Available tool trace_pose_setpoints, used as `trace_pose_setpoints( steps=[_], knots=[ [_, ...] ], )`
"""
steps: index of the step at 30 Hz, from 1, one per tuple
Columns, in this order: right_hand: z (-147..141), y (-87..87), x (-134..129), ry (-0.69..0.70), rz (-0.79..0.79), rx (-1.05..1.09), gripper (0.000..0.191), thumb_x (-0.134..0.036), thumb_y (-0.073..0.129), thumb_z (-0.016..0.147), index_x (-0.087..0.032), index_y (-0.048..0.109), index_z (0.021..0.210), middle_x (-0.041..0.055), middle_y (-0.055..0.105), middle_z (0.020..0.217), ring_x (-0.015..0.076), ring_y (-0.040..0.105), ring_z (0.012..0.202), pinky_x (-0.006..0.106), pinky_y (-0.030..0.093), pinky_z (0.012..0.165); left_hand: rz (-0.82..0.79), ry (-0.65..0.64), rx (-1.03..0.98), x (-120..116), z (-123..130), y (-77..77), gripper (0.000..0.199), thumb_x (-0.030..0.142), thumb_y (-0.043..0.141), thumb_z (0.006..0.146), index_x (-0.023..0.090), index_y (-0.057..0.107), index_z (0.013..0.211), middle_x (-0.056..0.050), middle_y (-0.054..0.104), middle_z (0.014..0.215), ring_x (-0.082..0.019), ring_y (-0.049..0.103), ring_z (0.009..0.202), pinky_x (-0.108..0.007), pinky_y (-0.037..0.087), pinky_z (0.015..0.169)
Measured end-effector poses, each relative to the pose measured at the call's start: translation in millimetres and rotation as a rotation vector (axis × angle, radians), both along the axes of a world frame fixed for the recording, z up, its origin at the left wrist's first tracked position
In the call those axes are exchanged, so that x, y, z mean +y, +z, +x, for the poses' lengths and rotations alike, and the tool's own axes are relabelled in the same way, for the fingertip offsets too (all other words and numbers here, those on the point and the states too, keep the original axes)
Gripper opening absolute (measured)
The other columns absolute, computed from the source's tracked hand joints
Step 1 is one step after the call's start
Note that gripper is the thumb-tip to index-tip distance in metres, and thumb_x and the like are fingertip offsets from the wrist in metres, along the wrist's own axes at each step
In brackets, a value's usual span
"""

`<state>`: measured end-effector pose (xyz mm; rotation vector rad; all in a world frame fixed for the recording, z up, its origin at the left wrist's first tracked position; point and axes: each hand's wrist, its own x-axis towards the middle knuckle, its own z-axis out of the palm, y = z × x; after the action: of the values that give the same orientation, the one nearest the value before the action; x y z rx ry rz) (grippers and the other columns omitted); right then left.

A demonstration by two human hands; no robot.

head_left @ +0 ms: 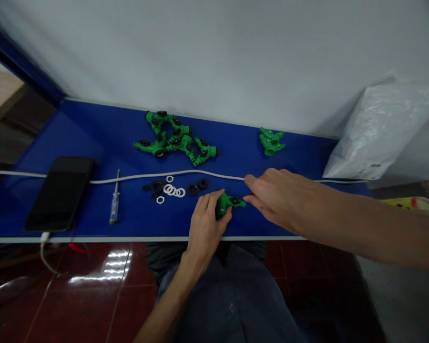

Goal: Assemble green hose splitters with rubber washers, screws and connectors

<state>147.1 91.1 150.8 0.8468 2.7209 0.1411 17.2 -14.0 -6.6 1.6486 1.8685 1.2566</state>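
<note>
My left hand [204, 220] is wrapped round a green Y-shaped hose connector [223, 205] on the table near its front edge. A small black valve knob shows on the arm of the connector that points right. Just right of that arm's tip is my right hand [273, 193], its fingers closed in a grip. What it holds, if anything, is hidden by the fingers. Left of my left hand lie black rings [193, 189] and white rings [169, 189], with several small black pieces [146, 188] beside them.
Several green connectors with black knobs [178, 142] are grouped at the back, and green connector bodies [270, 141] lie back right. A white cable [146, 176] crosses the blue table [236, 157]. A screwdriver [115, 205] and phone [60, 193] lie left; a plastic bag [375, 128] stands right.
</note>
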Motion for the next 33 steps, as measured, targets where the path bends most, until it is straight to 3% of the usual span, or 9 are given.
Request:
trace_pose_setpoints(
  steps=[2,4,8,10,15,21,26,33],
  knots=[
    [-1,4.3,5,-0.001,-0.067,-0.041,0.010,-0.021,0.060,0.093,-0.015,0.064,0.087,0.0020,0.058,0.062,0.0126,0.050,0.048,0.029,0.019,0.048,-0.001,0.002,0.010,0,-1,-0.5,0.044,0.015,0.074,0.089,0.024,0.058,0.129,-0.006,0.071,0.119,-0.025,0.066,0.110,-0.042,0.056,0.099],
    [0,5.9,9,0.025,-0.106,-0.047,0.013,-0.020,0.062,0.091,-0.013,0.065,0.100,0.0018,0.060,0.065,0.0125,0.050,0.048,0.029,0.019,0.048,-0.010,-0.002,0.019,0,-1,-0.3,0.046,0.015,0.074,0.089,0.025,0.058,0.130,-0.006,0.071,0.119,-0.025,0.066,0.110,-0.043,0.056,0.099],
    [9,-1.7,16,0.249,-0.081,-0.006,0.047,-0.011,0.065,0.085,-0.010,0.055,0.131,0.0011,0.063,0.074,0.0137,0.052,0.056,0.028,0.026,0.053,0.008,-0.009,0.033,0,-1,0.9,0.044,0.014,0.075,0.087,0.024,0.059,0.127,-0.005,0.071,0.115,-0.025,0.067,0.105,-0.041,0.057,0.096],
    [10,-2.3,15,0.385,-0.016,-0.020,0.044,-0.008,0.066,0.084,-0.013,0.057,0.127,0.0031,0.065,0.082,0.0152,0.055,0.064,0.029,0.028,0.058,0.009,-0.004,0.041,0,-2,1.6,0.044,0.013,0.076,0.086,0.024,0.059,0.125,-0.005,0.071,0.114,-0.025,0.067,0.104,-0.041,0.057,0.095],
    [0,17.3,6,0.576,0.177,-0.148,0.005,-0.014,0.063,0.093,-0.016,0.067,0.093,0.0059,0.066,0.085,0.0195,0.057,0.078,0.033,0.030,0.067,-0.008,-0.013,0.039,0,-2,1.7,0.045,0.013,0.076,0.086,0.023,0.059,0.127,-0.006,0.071,0.117,-0.025,0.066,0.108,-0.041,0.056,0.098],
    [6,21.9,7,0.749,0.238,-0.125,0.010,-0.017,0.055,0.099,-0.018,0.063,0.102,0.0031,0.062,0.083,0.0194,0.055,0.075,0.034,0.028,0.066,-0.002,-0.013,0.030,0,-2,1.6,0.044,0.015,0.074,0.088,0.023,0.059,0.128,-0.007,0.071,0.118,-0.025,0.067,0.109,-0.041,0.056,0.099],
    [10,19.6,7,0.895,0.215,-0.065,0.011,-0.017,0.052,0.098,-0.018,0.062,0.093,0.0021,0.059,0.077,0.0191,0.055,0.068,0.034,0.031,0.062,-0.027,-0.023,0.008,0,-3,5.0,0.044,0.013,0.075,0.086,0.023,0.060,0.127,-0.007,0.071,0.118,-0.025,0.067,0.109,-0.042,0.056,0.100],
    [8,19.0,6,0.958,0.181,-0.054,0.011,-0.016,0.053,0.096,-0.020,0.061,0.089,0.0028,0.060,0.077,0.0191,0.056,0.070,0.034,0.034,0.063,-0.017,-0.022,0.001,0,-2,6.3,0.043,0.011,0.073,0.087,0.022,0.059,0.127,-0.008,0.071,0.118,-0.026,0.067,0.109,-0.043,0.057,0.098]
  ],
)
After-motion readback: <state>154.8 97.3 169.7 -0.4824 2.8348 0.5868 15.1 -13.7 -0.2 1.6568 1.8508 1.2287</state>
